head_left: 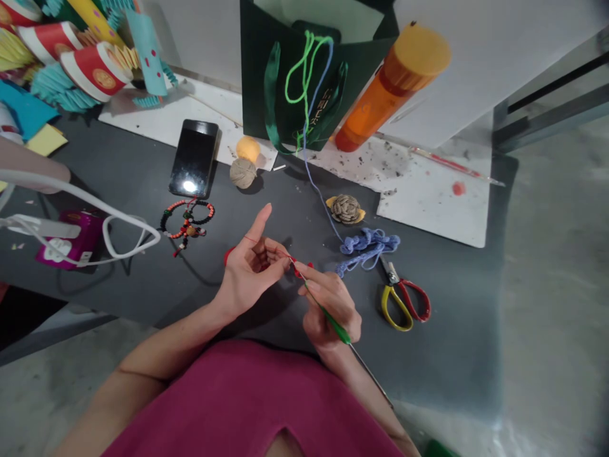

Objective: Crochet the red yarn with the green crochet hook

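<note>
At the middle of the bench's (pixel 457 343) near edge, both hands meet over a small piece of red crochet work (pixel 298 270), held up above the surface. The left hand (pixel 252 270) has its index finger stretched out with a red thread across it, while the thumb and a curled finger pinch together at the work. The right hand (pixel 333 304) is closed around the green grip of a slim hook (pixel 335 325), its tip at the red work and its metal tail slanting back over the forearm. Something red (pixel 228 255) peeks out behind the left hand (too covered to name).

Toward the right edge, scissors (pixel 392 275) with one yellow and one red handle lie just beside a tangle of blue yarn (pixel 368 244). A brown rosette (pixel 346 208) sits beyond it, and a blue strand runs up to the dark green bag (pixel 257 76) at the far edge, next to an orange bottle (pixel 375 101). Left of the bag are two little balls (pixel 243 172), a phone (pixel 193 158) and, nearer, beaded bracelets (pixel 187 223).
</note>
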Demonstrator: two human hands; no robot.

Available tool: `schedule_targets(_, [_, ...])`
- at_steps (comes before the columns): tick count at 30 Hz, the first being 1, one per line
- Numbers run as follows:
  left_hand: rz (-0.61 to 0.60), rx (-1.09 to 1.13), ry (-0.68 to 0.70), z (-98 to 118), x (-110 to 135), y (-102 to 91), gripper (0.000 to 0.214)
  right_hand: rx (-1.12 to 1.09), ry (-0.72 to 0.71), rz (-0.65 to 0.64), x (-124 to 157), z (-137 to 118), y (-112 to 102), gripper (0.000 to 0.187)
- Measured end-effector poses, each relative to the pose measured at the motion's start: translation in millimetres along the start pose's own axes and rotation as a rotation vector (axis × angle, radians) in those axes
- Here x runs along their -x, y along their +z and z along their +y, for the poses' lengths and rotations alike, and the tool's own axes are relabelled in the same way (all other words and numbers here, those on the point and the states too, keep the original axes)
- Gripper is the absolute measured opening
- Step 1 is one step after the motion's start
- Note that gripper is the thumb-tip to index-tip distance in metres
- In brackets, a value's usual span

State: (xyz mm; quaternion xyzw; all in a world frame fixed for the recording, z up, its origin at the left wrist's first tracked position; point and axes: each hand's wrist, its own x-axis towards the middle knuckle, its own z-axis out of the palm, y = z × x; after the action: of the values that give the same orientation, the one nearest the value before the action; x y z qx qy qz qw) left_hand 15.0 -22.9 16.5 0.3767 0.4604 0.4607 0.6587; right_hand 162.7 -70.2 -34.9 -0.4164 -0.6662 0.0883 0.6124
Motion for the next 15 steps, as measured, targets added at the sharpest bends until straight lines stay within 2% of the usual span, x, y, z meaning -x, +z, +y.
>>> schedule_targets(5, [0.012, 0.021, -0.001, -3.2, 0.8, 1.3, 0.090, 0.041, -0.061, 0.012, -0.3, 2.4, 1.7, 0.038])
schedule_targets(11, [-0.005, 0.026, 0.012, -4.0, 4.3, 5.0, 0.096, 0.163, -0.019, -0.013, -3.8, -1.7, 0.7, 0.034])
schedule_targets(15, [-0.066, 0.087, -0.011, -5.1, 4.8, 4.9, 0.108, 0.179, 0.017, -0.010, -8.0, -4.4, 0.8, 0.033])
